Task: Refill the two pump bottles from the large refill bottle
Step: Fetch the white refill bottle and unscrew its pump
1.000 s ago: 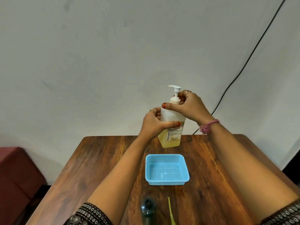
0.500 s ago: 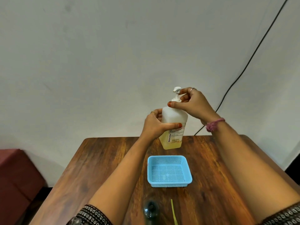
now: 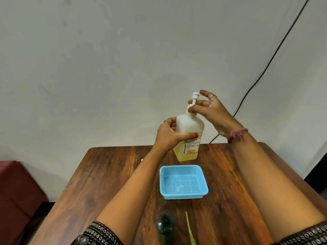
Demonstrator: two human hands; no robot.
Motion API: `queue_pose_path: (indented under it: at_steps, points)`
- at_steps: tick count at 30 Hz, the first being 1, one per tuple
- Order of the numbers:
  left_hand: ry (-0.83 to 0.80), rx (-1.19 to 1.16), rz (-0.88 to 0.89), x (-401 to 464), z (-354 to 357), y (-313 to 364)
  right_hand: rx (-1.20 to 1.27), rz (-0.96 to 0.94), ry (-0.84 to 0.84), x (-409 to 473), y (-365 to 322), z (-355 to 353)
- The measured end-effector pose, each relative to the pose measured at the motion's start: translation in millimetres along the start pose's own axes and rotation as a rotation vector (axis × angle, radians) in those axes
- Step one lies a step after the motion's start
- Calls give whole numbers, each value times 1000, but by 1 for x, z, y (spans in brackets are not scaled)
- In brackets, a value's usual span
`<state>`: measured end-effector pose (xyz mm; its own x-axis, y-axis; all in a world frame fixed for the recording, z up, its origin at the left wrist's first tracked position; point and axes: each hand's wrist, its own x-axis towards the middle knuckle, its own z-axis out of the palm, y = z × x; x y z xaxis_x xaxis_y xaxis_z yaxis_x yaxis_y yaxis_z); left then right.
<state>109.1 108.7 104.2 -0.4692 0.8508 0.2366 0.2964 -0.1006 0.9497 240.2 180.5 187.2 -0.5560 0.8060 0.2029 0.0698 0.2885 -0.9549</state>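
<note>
Left hand [image 3: 167,137] curled in grip — right hand [image 3: 210,112] pinching

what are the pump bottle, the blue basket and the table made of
Pump bottle: looks like translucent, matte plastic, as yellow liquid shows through its cloudy wall. Basket: probably moulded plastic, with uniform blue colour and fine mesh holes. Table: appears to be dark wood or wood veneer, with visible grain and a slight sheen.

Wooden table [image 3: 113,174], empty-looking blue mesh basket [image 3: 184,195] at its middle, black cable [image 3: 276,50] across grey wall [image 3: 123,59], maroon seat [image 3: 16,184]
</note>
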Motion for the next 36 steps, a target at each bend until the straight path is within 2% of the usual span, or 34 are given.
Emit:
queue_pose_path:
  at_steps: [3,5,36]
  points:
    - [0,-4,-5,-2,1,-2,-196,-23,71,-5,0,4]
    - [1,1,-9,-3,2,-4,-231,-55,127,-7,1,5]
    - [-7,21,-66,-17,-5,-33,278,-134,402,-10,-29,-56]
